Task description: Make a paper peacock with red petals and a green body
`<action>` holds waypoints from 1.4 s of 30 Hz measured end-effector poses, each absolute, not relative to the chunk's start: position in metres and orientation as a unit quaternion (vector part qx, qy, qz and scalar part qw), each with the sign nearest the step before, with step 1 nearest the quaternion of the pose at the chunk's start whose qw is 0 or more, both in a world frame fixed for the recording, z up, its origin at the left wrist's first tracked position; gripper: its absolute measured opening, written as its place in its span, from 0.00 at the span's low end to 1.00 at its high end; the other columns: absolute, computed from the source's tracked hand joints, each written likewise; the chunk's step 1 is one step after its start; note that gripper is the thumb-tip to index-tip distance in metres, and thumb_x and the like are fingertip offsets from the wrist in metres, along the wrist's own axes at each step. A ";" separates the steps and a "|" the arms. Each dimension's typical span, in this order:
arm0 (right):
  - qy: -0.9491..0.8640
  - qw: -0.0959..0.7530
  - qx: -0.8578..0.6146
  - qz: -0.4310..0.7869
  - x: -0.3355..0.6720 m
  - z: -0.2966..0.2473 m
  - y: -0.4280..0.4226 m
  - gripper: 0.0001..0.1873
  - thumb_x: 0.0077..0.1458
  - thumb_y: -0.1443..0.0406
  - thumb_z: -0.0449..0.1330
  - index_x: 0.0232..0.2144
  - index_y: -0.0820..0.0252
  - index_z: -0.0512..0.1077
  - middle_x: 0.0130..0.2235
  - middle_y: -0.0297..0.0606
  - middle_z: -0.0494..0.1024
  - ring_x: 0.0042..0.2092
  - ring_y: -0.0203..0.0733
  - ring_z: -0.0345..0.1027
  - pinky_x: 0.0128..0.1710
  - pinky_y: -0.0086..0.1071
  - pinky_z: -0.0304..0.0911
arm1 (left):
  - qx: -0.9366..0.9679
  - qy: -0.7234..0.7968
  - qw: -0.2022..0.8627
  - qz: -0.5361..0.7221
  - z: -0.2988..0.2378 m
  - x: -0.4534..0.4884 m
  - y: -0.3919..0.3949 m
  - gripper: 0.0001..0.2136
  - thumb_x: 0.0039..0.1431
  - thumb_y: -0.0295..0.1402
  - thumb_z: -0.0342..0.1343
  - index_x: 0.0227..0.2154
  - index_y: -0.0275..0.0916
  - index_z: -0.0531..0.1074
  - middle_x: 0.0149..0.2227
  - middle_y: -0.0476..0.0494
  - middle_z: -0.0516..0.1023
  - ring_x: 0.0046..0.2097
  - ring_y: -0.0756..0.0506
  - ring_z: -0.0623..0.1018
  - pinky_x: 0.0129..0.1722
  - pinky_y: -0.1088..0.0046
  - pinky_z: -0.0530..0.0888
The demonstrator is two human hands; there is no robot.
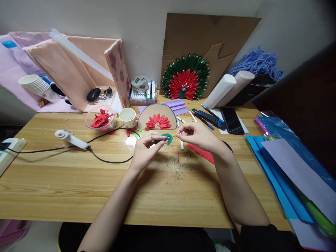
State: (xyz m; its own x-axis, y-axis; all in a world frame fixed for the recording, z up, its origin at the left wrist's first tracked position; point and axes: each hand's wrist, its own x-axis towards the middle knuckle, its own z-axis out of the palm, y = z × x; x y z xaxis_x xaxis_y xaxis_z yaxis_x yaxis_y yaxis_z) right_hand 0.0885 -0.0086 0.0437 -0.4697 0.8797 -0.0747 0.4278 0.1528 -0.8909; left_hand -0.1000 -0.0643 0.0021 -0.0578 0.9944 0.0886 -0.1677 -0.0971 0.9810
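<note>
My left hand [147, 148] pinches a small dark green cut-out [167, 139] with a round black-and-white eye and a bit of red on it. Just to its right, my right hand [196, 135] has thumb and fingertips closed on a thin stick-like piece [174, 136] that points at the cut-out. Whether its tip touches the green piece I cannot tell. Behind both hands stands a half-round cardboard [157, 109] with a dark edge and a fan of red petals [159, 122]. Red material [201, 153] lies partly hidden under my right forearm.
A white corded tool [72, 140] lies left, its black cable looping toward my left hand. Behind are a bowl of red scraps [101, 120], a paper cup [127, 117], pens [207, 119], a phone [232, 120] and a green-and-red peacock [186, 78]. Coloured sheets [278, 168] overhang the right edge.
</note>
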 end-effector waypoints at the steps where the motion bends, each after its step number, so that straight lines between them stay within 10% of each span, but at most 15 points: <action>1: -0.719 0.243 -0.453 0.468 0.089 0.043 -0.008 0.05 0.46 0.65 0.59 0.24 0.61 0.73 0.23 0.31 0.68 0.25 0.33 0.58 0.24 0.28 0.54 | 0.470 0.443 0.502 0.575 0.002 -0.100 -0.064 0.05 0.45 0.27 0.65 0.29 0.40 0.80 0.35 0.40 0.79 0.42 0.45 0.75 0.43 0.72 0.69; 31: -0.707 0.277 -0.432 0.486 0.094 0.049 -0.008 0.15 0.46 0.58 0.65 0.35 0.62 0.73 0.31 0.36 0.74 0.32 0.36 0.66 0.32 0.31 0.62 | 0.550 0.447 0.359 0.607 -0.009 -0.099 -0.066 0.06 0.52 0.26 0.60 0.32 0.42 0.79 0.36 0.43 0.77 0.41 0.47 0.75 0.40 0.70 0.73; 42: -0.845 0.395 -0.289 0.218 0.085 0.076 -0.037 0.05 0.53 0.67 0.62 0.34 0.58 0.75 0.33 0.38 0.78 0.35 0.38 0.70 0.36 0.33 0.66 | 0.592 0.378 0.226 0.675 0.009 -0.103 -0.077 0.11 0.49 0.16 0.59 0.20 0.39 0.74 0.32 0.49 0.79 0.36 0.50 0.78 0.37 0.72 0.75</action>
